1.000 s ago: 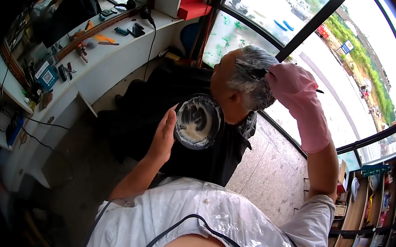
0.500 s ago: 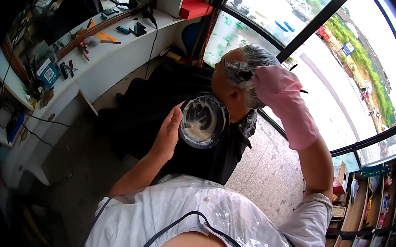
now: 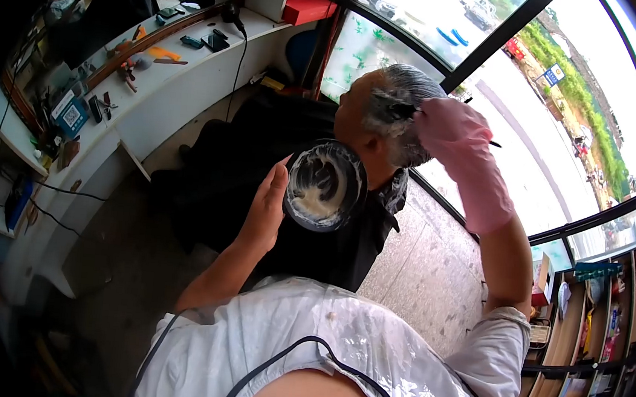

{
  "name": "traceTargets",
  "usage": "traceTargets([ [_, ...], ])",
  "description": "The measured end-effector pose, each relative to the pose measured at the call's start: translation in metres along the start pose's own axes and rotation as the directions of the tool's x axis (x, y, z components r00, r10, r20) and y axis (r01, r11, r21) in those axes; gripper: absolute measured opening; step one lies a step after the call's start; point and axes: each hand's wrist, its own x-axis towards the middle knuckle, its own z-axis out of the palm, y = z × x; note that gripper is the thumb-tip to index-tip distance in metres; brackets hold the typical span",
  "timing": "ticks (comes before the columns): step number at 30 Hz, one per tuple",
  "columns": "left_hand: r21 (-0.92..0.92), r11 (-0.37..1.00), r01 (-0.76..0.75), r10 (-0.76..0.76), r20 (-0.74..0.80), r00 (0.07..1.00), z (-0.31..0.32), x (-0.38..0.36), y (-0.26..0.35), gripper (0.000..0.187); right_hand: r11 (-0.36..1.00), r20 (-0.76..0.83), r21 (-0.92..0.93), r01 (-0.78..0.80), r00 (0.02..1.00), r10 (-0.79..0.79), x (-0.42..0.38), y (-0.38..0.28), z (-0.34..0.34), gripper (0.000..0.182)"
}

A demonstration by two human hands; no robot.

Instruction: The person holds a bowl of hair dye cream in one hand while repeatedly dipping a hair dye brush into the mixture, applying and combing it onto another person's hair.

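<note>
My left hand [image 3: 266, 207] grips a dark bowl [image 3: 326, 186] by its near-left side; whitish cream lines its inside. In a pink glove, my right hand [image 3: 454, 132] is closed around a dark brush [image 3: 403, 112], its bristle end against the hair at the side of a seated person's head [image 3: 395, 103]. The thin tail of the handle sticks out past the glove. White cream coats the hair above and behind the ear. A black cape [image 3: 261, 156] covers the seated person. The bowl is held just below and left of the person's neck.
Along the left runs a white counter [image 3: 145, 100] under a mirror [image 3: 85, 4], with a hair dryer [image 3: 232, 15], clippers and a blue QR-code sign [image 3: 72, 114]. Large windows [image 3: 535, 142] stand behind the seated person. Wooden shelves [image 3: 572, 319] are at the right.
The view has shifted slightly. The right hand and brush have moved a little back and up along the hair, and the brush's dark head shows more plainly. The left hand still holds the bowl.
</note>
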Motion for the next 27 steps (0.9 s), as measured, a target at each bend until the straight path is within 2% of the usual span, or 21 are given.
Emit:
traceTargets([
  [1,-0.012,1.000,-0.005,0.005,0.007,1.000,-0.002,0.000,-0.002,0.066,1.000,-0.047,-0.009,0.003,0.999,-0.003,-0.002,0.007,-0.003,0.028],
  [2,-0.024,1.000,-0.007,0.008,0.014,1.000,-0.003,0.000,-0.004,0.065,0.999,-0.036,0.052,-0.006,0.999,0.008,-0.008,0.012,-0.009,0.030],
  [4,-0.027,1.000,0.001,-0.001,0.021,1.000,-0.001,-0.001,0.000,0.065,0.998,-0.034,0.059,0.004,0.999,-0.002,-0.008,0.012,-0.013,0.029],
  [6,-0.023,1.000,0.009,-0.008,0.040,0.999,-0.002,0.000,-0.002,0.064,0.998,0.003,0.038,0.045,0.999,-0.045,-0.004,0.001,-0.011,0.029],
  [7,-0.024,1.000,0.019,-0.019,0.014,1.000,-0.005,0.003,-0.008,0.064,0.999,0.029,0.022,-0.024,0.999,0.024,-0.001,-0.007,-0.002,0.028],
  [8,-0.026,0.999,0.028,-0.028,-0.012,1.000,-0.006,0.006,-0.010,0.063,0.999,0.080,0.035,0.011,0.997,-0.014,0.002,-0.013,-0.002,0.030],
  [10,-0.031,0.999,0.021,-0.021,0.001,1.000,-0.004,0.004,-0.006,0.062,0.998,-0.028,0.023,0.056,0.998,-0.055,0.003,-0.007,0.010,0.031],
  [12,-0.041,0.999,0.017,-0.017,0.003,1.000,0.000,0.002,-0.001,0.062,1.000,-0.015,0.013,-0.004,1.000,0.004,-0.001,0.007,-0.001,0.030],
  [14,-0.065,0.998,-0.010,0.012,0.045,0.999,0.003,-0.002,0.002,0.060,1.000,-0.109,0.017,-0.013,0.994,0.014,-0.009,0.016,-0.009,0.027],
  [16,-0.060,0.998,-0.011,0.013,0.041,0.999,0.003,-0.001,0.003,0.060,0.997,-0.114,0.074,0.008,0.993,0.000,-0.014,0.010,-0.013,0.028],
  [18,-0.052,0.999,-0.013,0.015,0.055,0.998,0.003,-0.001,0.005,0.059,0.999,-0.044,0.030,0.031,0.999,-0.030,-0.007,-0.002,-0.004,0.027],
  [19,-0.054,0.999,-0.006,0.008,0.046,0.999,0.004,-0.001,0.006,0.059,1.000,0.036,0.029,-0.008,0.999,0.007,-0.001,-0.008,0.002,0.027],
  [20,-0.058,0.998,0.001,0.002,0.036,0.999,0.006,0.000,0.007,0.058,0.997,-0.032,0.024,0.068,0.997,-0.067,-0.003,-0.008,0.005,0.027],
  [25,-0.040,0.999,-0.009,0.009,0.001,1.000,0.004,0.000,0.005,0.060,0.995,0.005,0.051,-0.085,0.996,0.085,-0.013,0.020,-0.020,0.030],
  [27,-0.004,1.000,-0.005,0.005,-0.010,1.000,0.001,0.000,0.002,0.061,0.994,-0.025,0.092,-0.057,0.998,0.060,-0.017,0.023,-0.022,0.030],
])
